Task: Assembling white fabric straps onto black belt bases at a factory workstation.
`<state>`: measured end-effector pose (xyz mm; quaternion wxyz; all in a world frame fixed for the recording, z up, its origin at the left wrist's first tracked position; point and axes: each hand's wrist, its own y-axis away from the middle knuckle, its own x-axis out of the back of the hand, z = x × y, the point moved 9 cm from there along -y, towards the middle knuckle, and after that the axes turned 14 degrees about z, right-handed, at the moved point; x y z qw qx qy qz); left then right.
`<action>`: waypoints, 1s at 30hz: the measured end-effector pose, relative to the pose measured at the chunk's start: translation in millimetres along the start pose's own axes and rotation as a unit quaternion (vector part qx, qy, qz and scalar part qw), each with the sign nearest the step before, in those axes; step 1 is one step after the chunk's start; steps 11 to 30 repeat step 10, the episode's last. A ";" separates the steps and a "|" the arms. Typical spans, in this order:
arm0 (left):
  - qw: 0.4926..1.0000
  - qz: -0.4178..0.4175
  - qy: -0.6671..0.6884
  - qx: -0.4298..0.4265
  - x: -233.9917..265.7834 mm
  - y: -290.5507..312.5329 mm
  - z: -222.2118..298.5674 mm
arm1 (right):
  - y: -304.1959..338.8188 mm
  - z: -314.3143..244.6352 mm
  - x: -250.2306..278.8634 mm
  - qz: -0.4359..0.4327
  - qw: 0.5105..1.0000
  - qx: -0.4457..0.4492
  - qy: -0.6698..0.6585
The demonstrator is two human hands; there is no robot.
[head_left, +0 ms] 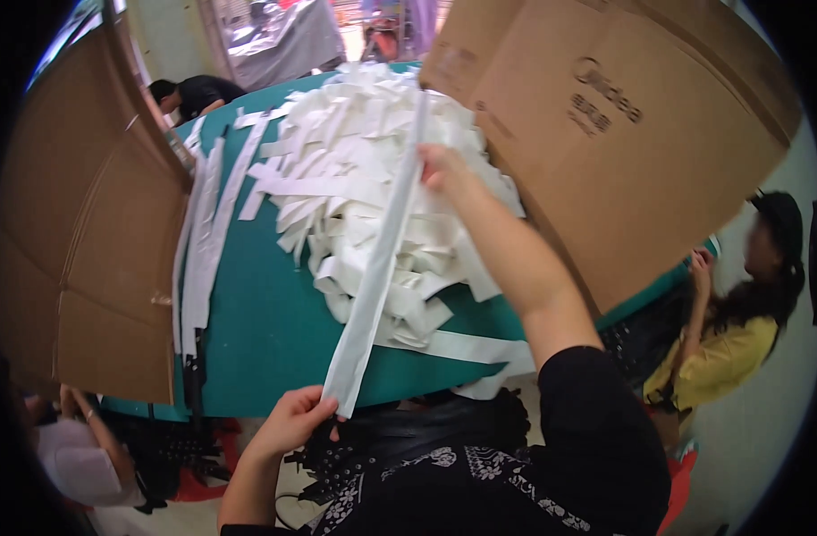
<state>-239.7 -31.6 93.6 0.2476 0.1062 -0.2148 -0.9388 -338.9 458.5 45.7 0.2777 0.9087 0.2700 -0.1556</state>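
A long, narrow white sleeve (371, 277) stretches on a slant across the table's middle. My left hand (297, 418) pinches its near end between thumb and fingers, where a small dark tip shows. Further up, the fingers of my right hand (442, 168) are closed on the sleeve's edge. Behind it lies a large heap of loose white strips (337, 214) on the green table (252, 357). On the left, several white sleeves (214, 232) lie side by side, with black ends sticking out. Black studded straps (426, 424) lie below the table edge, close to my body.
A big cardboard sheet (605, 152) stands on the right, another cardboard panel (113, 241) on the left. A person in yellow (739, 348) sits at the right; another person's arm (105, 438) shows at lower left. One in black (203, 94) bends at the far left.
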 end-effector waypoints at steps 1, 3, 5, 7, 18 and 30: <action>0.998 0.042 -0.027 -0.029 27.7 5.1 -8.3 | -31.0 -8.7 -6.7 0.044 0.998 -0.033 -0.015; 0.984 0.169 -0.027 -0.046 90.2 36.0 -29.3 | 11.7 -11.7 -98.7 0.123 0.991 0.040 0.026; 0.974 0.210 -0.023 -0.081 121.2 24.2 -19.6 | -75.2 -75.6 -71.1 0.188 0.976 0.079 0.074; 0.933 0.319 -0.080 -0.147 162.5 22.2 -6.3 | -107.6 -101.3 -128.4 0.089 0.986 0.139 0.024; 0.875 0.441 -0.011 -0.201 227.2 40.7 -14.5 | -45.5 -80.8 -314.2 -0.093 0.963 0.237 0.089; 0.875 0.441 -0.011 -0.201 227.2 40.7 -14.5 | -45.5 -80.8 -314.2 -0.093 0.963 0.237 0.089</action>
